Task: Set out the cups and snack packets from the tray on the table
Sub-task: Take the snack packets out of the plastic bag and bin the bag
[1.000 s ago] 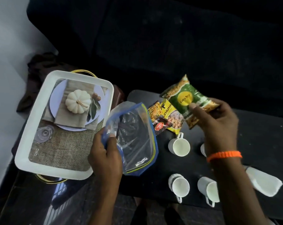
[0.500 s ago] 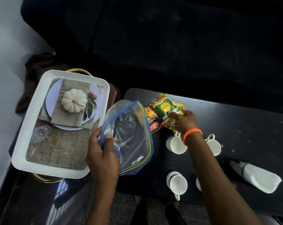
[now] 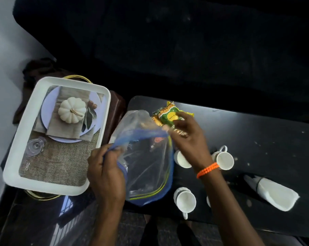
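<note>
The left hand [image 3: 104, 173] grips the near edge of a clear zip bag [image 3: 146, 167] with a blue and yellow-green border, its fingers curled round the blue rim so that the mouth of the bag gapes upward. The right hand [image 3: 189, 137], with an orange bead band [image 3: 208, 169] at its wrist, pinches a green and yellow snack packet [image 3: 169, 115] between thumb and fingers at the far lip of the bag's opening; the packet is tilted, its lower end hidden behind the fingers, and whether any of it lies inside the bag cannot be told. Another yellow packet edge [image 3: 190, 114] shows just behind it, too covered to read. The bag rests over the left end of the black table [image 3: 265, 139]. Four white cups stand on the table to the right of the bag: one cup [image 3: 181, 159] half hidden under the right wrist, a second cup [image 3: 224, 159] just right of the wrist with its handle pointing away, a third cup [image 3: 184, 200] near the front edge with its handle toward the viewer, and a fourth cup [image 3: 208, 201] mostly hidden by the forearm. A white folded thing [image 3: 274, 192] lies further right. The white tray [image 3: 10, 173], printed with a pumpkin place setting, sits well left of the cups, beside the bag, with nothing standing on it
</note>
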{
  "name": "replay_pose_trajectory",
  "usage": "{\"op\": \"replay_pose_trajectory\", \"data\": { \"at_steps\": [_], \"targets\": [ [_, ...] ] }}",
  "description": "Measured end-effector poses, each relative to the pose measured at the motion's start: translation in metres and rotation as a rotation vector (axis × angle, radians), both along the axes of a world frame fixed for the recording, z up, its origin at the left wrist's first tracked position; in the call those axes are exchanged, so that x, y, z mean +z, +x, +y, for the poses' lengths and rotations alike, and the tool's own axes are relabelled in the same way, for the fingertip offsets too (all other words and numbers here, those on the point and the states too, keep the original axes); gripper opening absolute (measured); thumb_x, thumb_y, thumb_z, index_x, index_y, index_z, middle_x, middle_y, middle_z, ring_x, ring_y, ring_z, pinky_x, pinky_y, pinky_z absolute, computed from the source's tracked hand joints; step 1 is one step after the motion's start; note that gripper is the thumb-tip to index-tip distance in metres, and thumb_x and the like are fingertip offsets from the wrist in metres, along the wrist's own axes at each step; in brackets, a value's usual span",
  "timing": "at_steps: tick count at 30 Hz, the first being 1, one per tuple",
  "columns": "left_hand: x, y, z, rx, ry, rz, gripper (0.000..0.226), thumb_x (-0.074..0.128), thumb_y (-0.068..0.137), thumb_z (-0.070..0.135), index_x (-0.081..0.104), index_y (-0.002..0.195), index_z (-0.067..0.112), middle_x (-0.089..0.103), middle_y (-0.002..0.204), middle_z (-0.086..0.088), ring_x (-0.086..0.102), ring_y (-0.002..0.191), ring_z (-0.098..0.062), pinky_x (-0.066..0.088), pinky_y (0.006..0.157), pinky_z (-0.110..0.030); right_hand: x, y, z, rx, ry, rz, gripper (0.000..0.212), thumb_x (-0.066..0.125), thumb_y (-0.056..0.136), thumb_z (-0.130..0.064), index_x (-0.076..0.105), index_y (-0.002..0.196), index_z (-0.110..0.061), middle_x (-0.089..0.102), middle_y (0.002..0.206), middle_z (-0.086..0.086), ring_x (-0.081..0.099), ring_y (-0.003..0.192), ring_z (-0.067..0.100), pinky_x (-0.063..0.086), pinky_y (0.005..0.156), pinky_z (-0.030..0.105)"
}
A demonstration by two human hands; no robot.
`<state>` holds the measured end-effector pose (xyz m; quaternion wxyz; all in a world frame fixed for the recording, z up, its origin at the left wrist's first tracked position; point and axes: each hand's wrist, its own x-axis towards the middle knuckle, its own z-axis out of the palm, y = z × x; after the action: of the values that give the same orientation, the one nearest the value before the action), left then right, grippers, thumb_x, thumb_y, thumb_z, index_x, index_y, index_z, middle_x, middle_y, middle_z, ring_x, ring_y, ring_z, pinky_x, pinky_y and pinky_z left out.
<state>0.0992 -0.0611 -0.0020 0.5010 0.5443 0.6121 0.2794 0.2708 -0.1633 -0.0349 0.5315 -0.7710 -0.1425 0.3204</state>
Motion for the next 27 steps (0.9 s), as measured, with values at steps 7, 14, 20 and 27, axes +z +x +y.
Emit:
{"op": "replay_pose_trajectory", "data": {
  "at_steps": [7,14,20,27],
  "targets": [
    [0.012,0.028,-0.008,-0.02,-0.394,-0.283,0.036,0.033,0.111,0.019,0.064,0.092,0.021,0.073,0.071,0.017,0.069,0.069,0.003,0.054,0.074,-0.022,0.007,-0.041,0.002,0.345,0.408,0.663,0.098,0.087,0.076,-0.027,0.032,0.156,-0.018,0.05,0.153,0.016,0.053,0.139,0.029,0.046,0.113,0.047],
    [0.03,0.044,-0.038,-0.324,0.026,-0.032,0.018,0.061,0.093,0.041,0.069,0.104,0.029,0.075,0.103,0.007,0.071,0.092,-0.009,0.057,0.081,-0.036,0.008,-0.018,-0.015,-0.03,0.303,0.449,0.044,0.072,0.078,0.017,0.068,0.12,0.002,0.072,0.118,0.027,0.069,0.1,0.035,0.057,0.091,0.052],
    [0.011,0.044,-0.045,-0.446,0.182,0.021,0.093,0.073,0.074,0.068,0.038,0.154,0.034,0.037,0.157,0.012,0.036,0.146,0.001,0.031,0.116,-0.012,0.01,-0.005,-0.028,-0.492,0.357,0.688,0.021,0.059,0.085,0.02,0.066,0.105,0.017,0.067,0.1,0.026,0.066,0.08,0.027,0.056,0.084,0.044],
    [-0.01,0.071,-0.067,-0.636,-0.163,-0.234,0.051,0.079,0.081,0.027,0.066,0.129,0.041,0.075,0.121,0.012,0.073,0.111,-0.006,0.06,0.087,-0.022,0.015,-0.027,-0.07,0.067,0.105,0.321,0.009,0.069,0.088,0.011,0.068,0.087,0.02,0.066,0.095,0.046,0.059,0.085,0.023,0.053,0.08,0.048]
  ]
}}
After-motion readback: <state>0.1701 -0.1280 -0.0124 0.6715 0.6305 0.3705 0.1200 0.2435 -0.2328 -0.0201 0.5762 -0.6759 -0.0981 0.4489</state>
